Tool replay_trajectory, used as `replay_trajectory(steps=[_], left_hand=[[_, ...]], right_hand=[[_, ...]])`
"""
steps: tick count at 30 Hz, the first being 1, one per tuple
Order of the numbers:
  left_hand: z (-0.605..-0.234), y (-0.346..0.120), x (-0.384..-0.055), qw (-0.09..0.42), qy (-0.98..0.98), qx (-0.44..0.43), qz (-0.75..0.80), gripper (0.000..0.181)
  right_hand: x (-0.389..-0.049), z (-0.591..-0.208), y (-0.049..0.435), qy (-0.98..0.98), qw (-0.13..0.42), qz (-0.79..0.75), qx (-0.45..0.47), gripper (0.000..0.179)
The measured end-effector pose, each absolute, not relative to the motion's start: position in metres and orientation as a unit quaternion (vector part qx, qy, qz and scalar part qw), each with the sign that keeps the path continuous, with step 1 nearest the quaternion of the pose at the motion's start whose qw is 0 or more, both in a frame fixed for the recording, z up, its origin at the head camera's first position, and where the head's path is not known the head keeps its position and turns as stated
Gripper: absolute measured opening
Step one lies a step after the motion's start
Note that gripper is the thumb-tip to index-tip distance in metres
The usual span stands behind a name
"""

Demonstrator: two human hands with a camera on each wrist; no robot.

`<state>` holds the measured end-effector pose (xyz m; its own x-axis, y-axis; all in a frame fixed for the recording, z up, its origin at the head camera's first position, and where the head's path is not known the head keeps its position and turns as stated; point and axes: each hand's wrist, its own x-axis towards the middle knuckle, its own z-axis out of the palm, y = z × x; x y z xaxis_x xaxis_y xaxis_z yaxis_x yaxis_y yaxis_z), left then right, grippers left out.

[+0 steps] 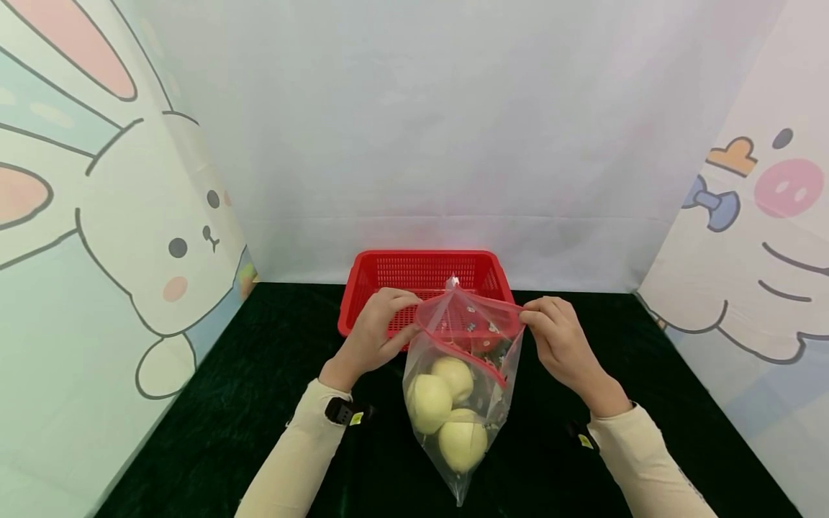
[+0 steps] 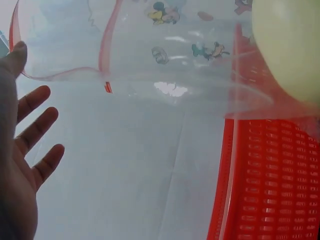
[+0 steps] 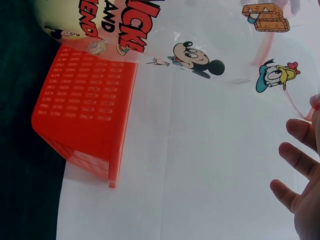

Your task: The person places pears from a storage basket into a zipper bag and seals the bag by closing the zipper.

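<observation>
A clear zip bag [image 1: 499,403] with a red band at its mouth hangs between both hands, its lower corner pointing down. Inside lie three pale yellow-green round fruits [image 1: 463,440], their exact kind not plain. My left hand [image 1: 376,332] pinches the left edge of the bag's mouth between thumb and finger. At the opposite edge, my right hand [image 1: 562,345] pinches the rim the same way. The mouth is spread apart. Cartoon figures [image 3: 197,57] are printed on the bag's far side, seen in the right wrist view. In both wrist views the other fingers extend away from the film.
Behind the bag stands a red plastic basket [image 1: 372,277] with slotted walls, partly hidden by the bag and left hand. A dark green cloth [image 1: 259,403] covers the table. Printed curtains [image 1: 440,144] with cartoon animals enclose the back and both sides.
</observation>
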<state>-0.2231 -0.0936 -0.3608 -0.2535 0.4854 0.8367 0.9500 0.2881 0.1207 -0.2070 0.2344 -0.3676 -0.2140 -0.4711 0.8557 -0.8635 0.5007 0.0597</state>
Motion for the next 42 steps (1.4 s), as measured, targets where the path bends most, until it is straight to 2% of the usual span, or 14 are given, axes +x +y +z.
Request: replay_trajectory(steps=[3, 7, 11, 14, 22, 27, 36, 42], left_hand=[[-0.361, -0.097, -0.226, 0.336, -0.718, -0.501, -0.348, 0.044], [-0.36, -0.103, -0.232, 0.313, -0.712, -0.51, -0.366, 0.033], [-0.356, -0.107, -0.242, 0.3, -0.701, -0.524, -0.379, 0.044], [-0.351, -0.109, -0.249, 0.294, -0.7, -0.527, -0.382, 0.046], [-0.336, -0.112, -0.263, 0.262, -0.741, -0.506, -0.354, 0.03], [-0.323, -0.107, -0.273, 0.218, -0.775, -0.504, -0.312, 0.027], [-0.314, -0.091, -0.286, 0.086, -0.807, -0.505, -0.294, 0.03], [-0.316, -0.084, -0.29, 0.074, -0.794, -0.522, -0.3, 0.023]], right_hand=[[-0.207, -0.368, 0.235, -0.748, 0.438, 0.225, 0.445, 0.031], [-0.206, -0.368, 0.236, -0.751, 0.436, 0.228, 0.441, 0.034], [-0.206, -0.369, 0.236, -0.755, 0.433, 0.226, 0.438, 0.036], [-0.206, -0.369, 0.236, -0.756, 0.433, 0.224, 0.436, 0.036], [-0.207, -0.369, 0.234, -0.755, 0.435, 0.216, 0.44, 0.034], [-0.206, -0.368, 0.234, -0.756, 0.434, 0.218, 0.44, 0.032], [-0.205, -0.369, 0.233, -0.756, 0.432, 0.221, 0.439, 0.031], [-0.205, -0.369, 0.232, -0.757, 0.431, 0.219, 0.438, 0.033]])
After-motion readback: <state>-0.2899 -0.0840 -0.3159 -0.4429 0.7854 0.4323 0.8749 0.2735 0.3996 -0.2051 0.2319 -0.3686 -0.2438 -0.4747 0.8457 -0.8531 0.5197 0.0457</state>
